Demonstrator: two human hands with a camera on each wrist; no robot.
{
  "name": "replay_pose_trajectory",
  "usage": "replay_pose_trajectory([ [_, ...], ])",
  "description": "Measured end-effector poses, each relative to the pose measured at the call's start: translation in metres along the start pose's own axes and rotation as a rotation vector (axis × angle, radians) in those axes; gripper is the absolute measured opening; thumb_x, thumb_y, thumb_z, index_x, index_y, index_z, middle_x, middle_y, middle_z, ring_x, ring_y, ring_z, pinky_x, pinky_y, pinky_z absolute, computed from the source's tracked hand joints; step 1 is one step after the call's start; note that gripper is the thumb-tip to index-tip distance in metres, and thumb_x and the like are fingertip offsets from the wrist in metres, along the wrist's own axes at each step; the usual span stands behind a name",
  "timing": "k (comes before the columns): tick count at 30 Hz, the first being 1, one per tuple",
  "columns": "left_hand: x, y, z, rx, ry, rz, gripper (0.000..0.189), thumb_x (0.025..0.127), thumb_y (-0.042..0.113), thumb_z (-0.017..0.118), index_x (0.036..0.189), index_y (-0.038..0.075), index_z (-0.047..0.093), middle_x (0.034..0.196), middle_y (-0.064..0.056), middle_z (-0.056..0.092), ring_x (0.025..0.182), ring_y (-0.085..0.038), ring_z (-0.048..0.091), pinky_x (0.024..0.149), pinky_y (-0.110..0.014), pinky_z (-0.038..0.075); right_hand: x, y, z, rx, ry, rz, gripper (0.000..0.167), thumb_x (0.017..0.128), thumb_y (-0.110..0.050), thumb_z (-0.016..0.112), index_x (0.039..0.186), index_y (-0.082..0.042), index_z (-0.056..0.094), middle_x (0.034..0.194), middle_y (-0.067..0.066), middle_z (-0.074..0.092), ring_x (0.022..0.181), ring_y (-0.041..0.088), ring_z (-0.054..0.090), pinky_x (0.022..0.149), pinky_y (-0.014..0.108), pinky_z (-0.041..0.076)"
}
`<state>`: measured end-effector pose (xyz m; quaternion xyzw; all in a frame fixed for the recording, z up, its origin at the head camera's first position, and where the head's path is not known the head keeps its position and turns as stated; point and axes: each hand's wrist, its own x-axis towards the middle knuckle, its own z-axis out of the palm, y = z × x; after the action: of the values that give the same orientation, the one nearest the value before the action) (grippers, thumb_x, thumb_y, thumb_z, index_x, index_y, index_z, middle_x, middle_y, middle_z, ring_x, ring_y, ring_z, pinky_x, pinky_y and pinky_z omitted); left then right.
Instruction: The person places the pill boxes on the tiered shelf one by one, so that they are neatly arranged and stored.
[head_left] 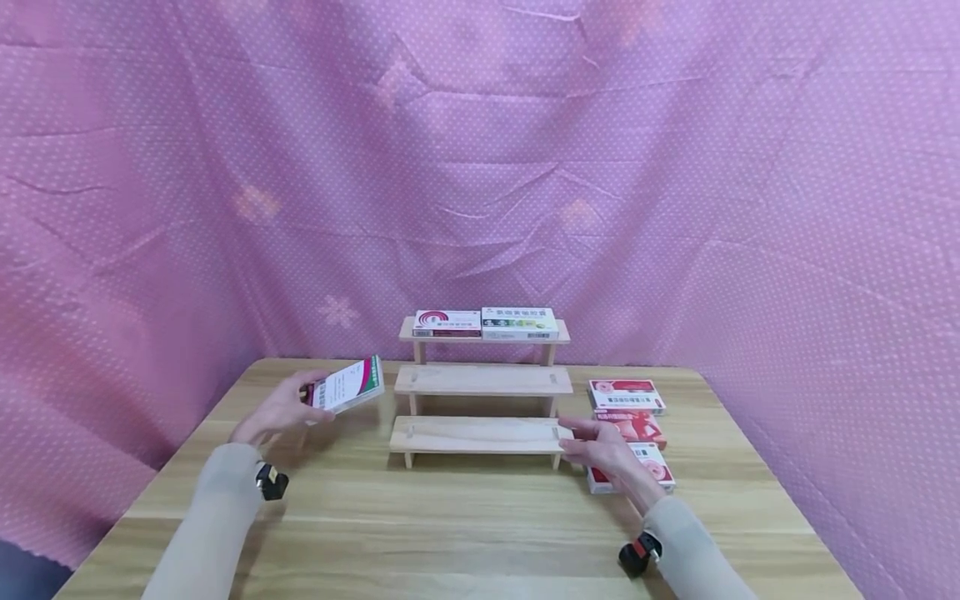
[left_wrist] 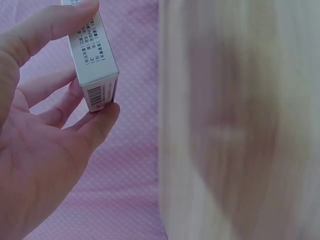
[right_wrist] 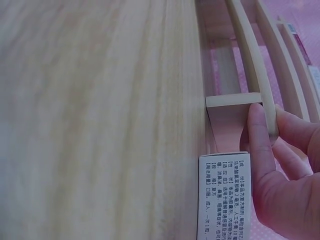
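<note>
My left hand [head_left: 281,407] grips a white medicine box [head_left: 347,387] with green and magenta markings, held above the table left of the wooden shelf. In the left wrist view, thumb and fingers hold that box by its sides, its barcode end showing. My right hand [head_left: 606,454] pinches the right end of the lowest tier of the three-tier wooden shelf [head_left: 480,381]. The right wrist view shows the thumb and a finger on either side of the board [right_wrist: 260,75]. On the top tier lie a white-and-red box [head_left: 450,323] and a white-and-green box [head_left: 519,323].
Right of the shelf lie a red-and-white box [head_left: 626,396], a red box [head_left: 633,427] and another white-and-red box [head_left: 656,468], the last partly hidden by my right hand. The wooden table [head_left: 450,533] backs onto a pink dotted curtain [head_left: 480,183].
</note>
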<state>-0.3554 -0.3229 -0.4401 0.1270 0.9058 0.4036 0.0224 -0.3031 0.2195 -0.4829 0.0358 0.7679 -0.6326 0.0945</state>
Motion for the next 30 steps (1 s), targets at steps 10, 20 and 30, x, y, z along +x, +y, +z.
replay_pose_trajectory([
  [10, 0.001, 0.026, -0.004, 0.024, -0.004, 0.127, 0.083, 0.07, 0.012, 0.084, 0.143, 0.004, 0.046, 0.123, -0.02, 0.057, 0.102, -0.031, 0.055, 0.082, -0.03, 0.046, 0.001, -0.001, 0.001, -0.003, -0.023, -0.001, 0.05, 0.087, -0.008, 0.072, 0.135, -0.006, 0.058, 0.128, 0.02, 0.062, 0.093, 0.019, 0.069, 0.084, 0.035, 0.061],
  [20, 0.009, 0.045, 0.002, -0.03, -0.067, 0.153, 0.08, 0.073, 0.01, 0.082, 0.143, 0.001, 0.045, 0.124, -0.018, 0.056, 0.106, -0.029, 0.056, 0.082, -0.026, 0.051, 0.001, 0.002, -0.001, 0.014, -0.013, -0.009, 0.05, 0.087, -0.008, 0.073, 0.134, -0.004, 0.059, 0.125, 0.021, 0.063, 0.09, 0.019, 0.07, 0.083, 0.035, 0.061],
  [30, 0.009, 0.057, 0.01, -0.053, -0.072, 0.135, 0.088, 0.07, 0.019, 0.086, 0.145, 0.005, 0.043, 0.124, -0.017, 0.058, 0.108, -0.028, 0.056, 0.09, -0.03, 0.048, -0.001, 0.001, -0.002, 0.026, -0.057, -0.039, 0.052, 0.089, -0.004, 0.068, 0.138, 0.002, 0.052, 0.128, 0.025, 0.058, 0.094, 0.019, 0.069, 0.087, 0.035, 0.06],
])
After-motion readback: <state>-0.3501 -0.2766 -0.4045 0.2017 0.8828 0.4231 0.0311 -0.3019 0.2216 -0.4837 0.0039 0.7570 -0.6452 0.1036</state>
